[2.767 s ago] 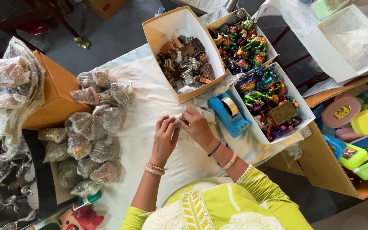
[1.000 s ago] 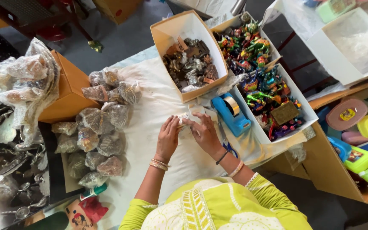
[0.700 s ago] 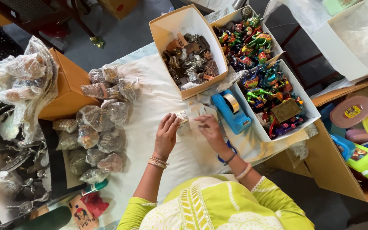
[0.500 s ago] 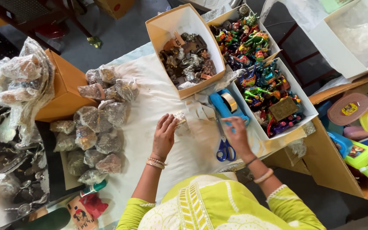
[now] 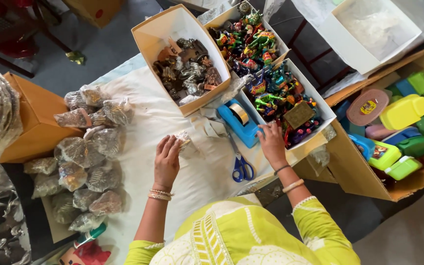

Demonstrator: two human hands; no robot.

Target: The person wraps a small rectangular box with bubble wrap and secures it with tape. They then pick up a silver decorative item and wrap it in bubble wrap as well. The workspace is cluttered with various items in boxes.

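A wrapped packet (image 5: 182,141) is being pinched by the left hand (image 5: 167,158); the right hand (image 5: 272,142), fingers spread, is being reached beside the dispenser (image 5: 240,121). Unattended, the wrap could be loosening.

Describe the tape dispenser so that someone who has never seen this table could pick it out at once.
On the white cloth, look beside the long white box of colourful figurines. The tape dispenser lies against its near side, by the right hand. It alone is solid blue plastic, carrying a pale tape roll; the scissors nearby have only blue handles.
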